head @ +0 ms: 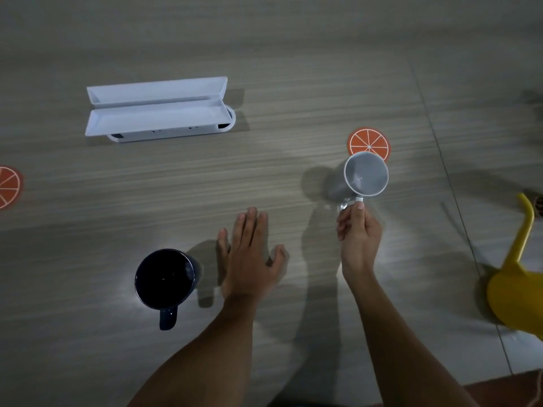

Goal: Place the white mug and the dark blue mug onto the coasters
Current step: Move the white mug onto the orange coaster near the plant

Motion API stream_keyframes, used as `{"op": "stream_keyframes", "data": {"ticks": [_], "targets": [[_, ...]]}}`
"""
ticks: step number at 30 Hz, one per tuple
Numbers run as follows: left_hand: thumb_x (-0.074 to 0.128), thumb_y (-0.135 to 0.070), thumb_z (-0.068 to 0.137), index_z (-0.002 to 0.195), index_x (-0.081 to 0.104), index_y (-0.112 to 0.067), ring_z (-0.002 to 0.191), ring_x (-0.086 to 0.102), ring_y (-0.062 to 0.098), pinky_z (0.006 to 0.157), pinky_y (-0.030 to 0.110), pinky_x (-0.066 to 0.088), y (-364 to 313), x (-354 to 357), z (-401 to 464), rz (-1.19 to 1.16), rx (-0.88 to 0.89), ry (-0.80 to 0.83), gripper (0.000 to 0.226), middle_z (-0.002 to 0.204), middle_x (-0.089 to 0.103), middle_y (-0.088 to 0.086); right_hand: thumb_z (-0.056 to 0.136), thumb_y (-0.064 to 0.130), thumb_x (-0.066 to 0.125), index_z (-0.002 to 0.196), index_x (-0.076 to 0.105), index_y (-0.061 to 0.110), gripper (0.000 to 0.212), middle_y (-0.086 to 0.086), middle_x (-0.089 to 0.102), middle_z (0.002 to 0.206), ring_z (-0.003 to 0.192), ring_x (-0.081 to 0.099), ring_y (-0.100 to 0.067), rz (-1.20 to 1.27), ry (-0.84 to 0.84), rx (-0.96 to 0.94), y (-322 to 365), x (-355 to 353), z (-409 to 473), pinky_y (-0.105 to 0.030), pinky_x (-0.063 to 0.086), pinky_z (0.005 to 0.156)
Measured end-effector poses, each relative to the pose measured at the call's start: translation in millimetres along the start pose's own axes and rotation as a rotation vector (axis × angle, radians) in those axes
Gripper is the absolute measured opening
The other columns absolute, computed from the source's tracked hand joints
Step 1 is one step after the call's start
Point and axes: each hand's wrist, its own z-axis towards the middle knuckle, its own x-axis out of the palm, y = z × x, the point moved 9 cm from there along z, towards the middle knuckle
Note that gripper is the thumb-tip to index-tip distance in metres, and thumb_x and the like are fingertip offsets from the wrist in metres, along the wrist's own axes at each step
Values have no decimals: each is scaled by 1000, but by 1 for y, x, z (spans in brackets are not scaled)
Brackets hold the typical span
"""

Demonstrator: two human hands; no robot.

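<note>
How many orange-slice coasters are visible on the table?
2. One coaster lies just beyond the white mug; the other coaster is cut by the left edge. More may lie outside the view.

Only the two arms of the person are visible, from below the elbow to the fingertips. Both forearms are bare: there is no sleeve, no watch, no bracelet on them. The left hand (249, 254) wears no glove and no ring, and its nails are short. The right hand (360, 233) is bare too, with a short, pale thumbnail. The arms are slim and smooth.
</note>
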Motion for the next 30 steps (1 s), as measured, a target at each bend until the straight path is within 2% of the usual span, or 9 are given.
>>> {"op": "stream_keyframes", "data": {"ticks": [5,12,19,30], "targets": [[34,-59,94,164,16,-30,159,0,11,128,50,-1,1,1,1,1,1,28,77,173,8,-8,104,34,45,65,52,16,43,-2,53,65,56,43,-12,37,-27,11,10,6,32,-18,36,51],[33,-59,95,163,20,-28,160,3,12,128,50,2,1,-1,0,-11,7,24,76,173,11,-7,107,31,44,60,49,17,50,-5,49,62,53,39,-12,63,-69,14,25,7,75,-21,30,50],[36,-59,95,163,20,-29,160,7,13,127,48,0,2,0,0,-8,11,-2,77,173,12,-8,101,15,45,52,44,15,49,-10,41,59,53,33,-14,89,-100,-11,38,-1,109,-29,24,54],[38,-58,95,162,25,-29,159,10,12,127,52,9,3,-1,0,-12,2,-17,75,172,16,-7,100,18,46,54,43,14,46,-10,42,61,56,33,-15,78,-131,67,26,-9,116,-29,24,55]]}}
